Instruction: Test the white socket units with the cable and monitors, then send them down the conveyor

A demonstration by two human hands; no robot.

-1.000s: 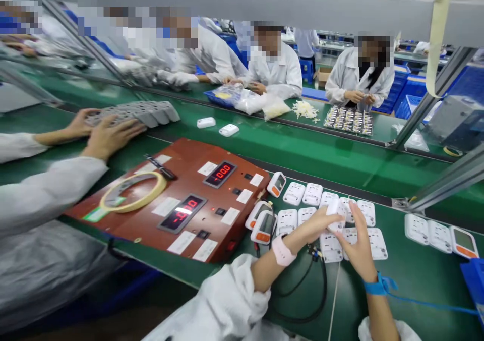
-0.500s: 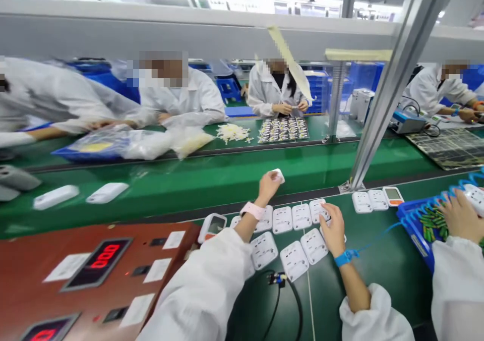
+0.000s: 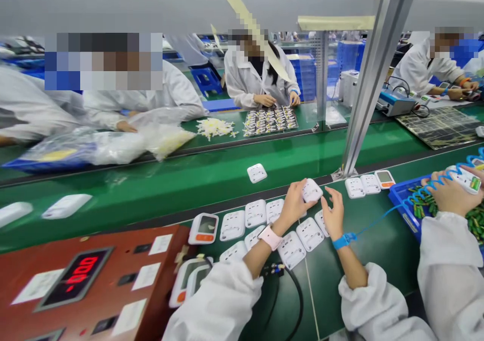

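Note:
My left hand (image 3: 293, 206) grips a small white device (image 3: 312, 190), lifted just above the rows of like white devices (image 3: 255, 213) lying back-up on the green bench. My right hand (image 3: 334, 217), with a blue wrist strap (image 3: 345, 240), hovers beside it with fingers apart, fingertips close to the held device. One white device (image 3: 257, 173) lies alone on the green conveyor belt (image 3: 189, 179) beyond the bench. A unit with a screen and orange button (image 3: 204, 228) lies at the left end of the rows.
A red tester box (image 3: 75, 280) with red digit displays stands at lower left. A slanted metal post (image 3: 368, 73) rises at right. A neighbour's hands (image 3: 449, 192) hold a device over a blue bin of parts (image 3: 410, 205). People in white coats work across the belt.
My left hand set a white device on the conveyor belt, came back and picked up another one from the rows. The view swung further right.

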